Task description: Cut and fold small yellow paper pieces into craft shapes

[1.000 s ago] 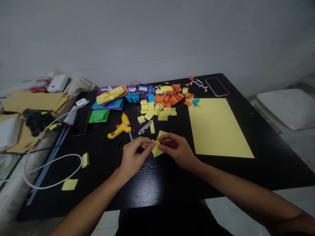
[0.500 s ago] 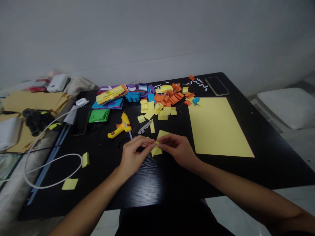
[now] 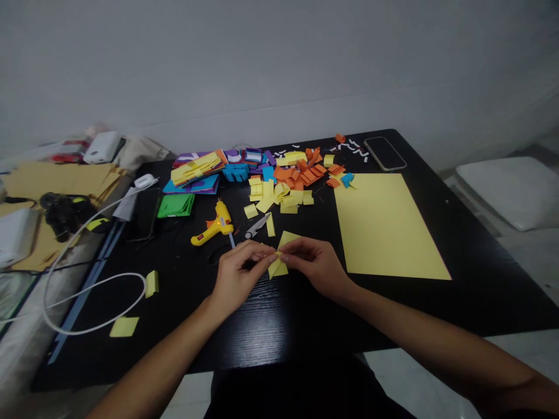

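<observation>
My left hand (image 3: 238, 276) and my right hand (image 3: 321, 269) meet at the middle of the black table, each closed in a pinch on a small yellow paper piece (image 3: 278, 267). The fingertips partly hide its folds. Just beyond the hands lie scissors (image 3: 257, 226) and a yellow strip (image 3: 271, 224). A yellow glue gun (image 3: 213, 224) rests to their left. Farther back is a pile of folded yellow pieces (image 3: 289, 201) beside orange pieces (image 3: 305, 173). A large yellow sheet (image 3: 388, 224) lies flat on the right.
A phone (image 3: 385, 153) lies at the back right. Green papers (image 3: 176, 205), a dark phone (image 3: 144, 214) and a looped white cable (image 3: 94, 279) are on the left. Two yellow pieces sit near the cable. A white stool (image 3: 510, 189) stands beyond the table's right edge.
</observation>
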The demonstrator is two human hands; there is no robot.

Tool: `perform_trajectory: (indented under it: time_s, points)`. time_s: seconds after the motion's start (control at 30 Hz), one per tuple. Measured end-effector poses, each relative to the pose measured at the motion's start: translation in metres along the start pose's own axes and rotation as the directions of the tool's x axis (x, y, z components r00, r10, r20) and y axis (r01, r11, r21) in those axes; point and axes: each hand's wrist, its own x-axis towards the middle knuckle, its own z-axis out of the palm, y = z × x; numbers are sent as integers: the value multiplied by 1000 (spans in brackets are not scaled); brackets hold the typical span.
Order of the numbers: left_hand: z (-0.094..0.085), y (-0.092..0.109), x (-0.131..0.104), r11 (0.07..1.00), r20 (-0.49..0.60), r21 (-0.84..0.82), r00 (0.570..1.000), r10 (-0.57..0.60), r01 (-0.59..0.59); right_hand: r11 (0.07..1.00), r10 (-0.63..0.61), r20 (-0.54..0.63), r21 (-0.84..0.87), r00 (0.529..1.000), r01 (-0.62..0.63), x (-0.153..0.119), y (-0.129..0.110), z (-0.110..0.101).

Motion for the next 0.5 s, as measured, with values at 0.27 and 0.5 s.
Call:
perform_trajectory:
  time_s: [0.27, 0.5]
  points:
    - [-2, -1, 0, 1000, 8, 7, 1000, -3, 3, 1000, 9, 18, -17, 1000, -9, 0, 1, -1]
    - [1, -2, -1, 999, -11, -27, 999, -42, 42, 1000, 16, -3, -4, 1000, -16, 0, -1, 0]
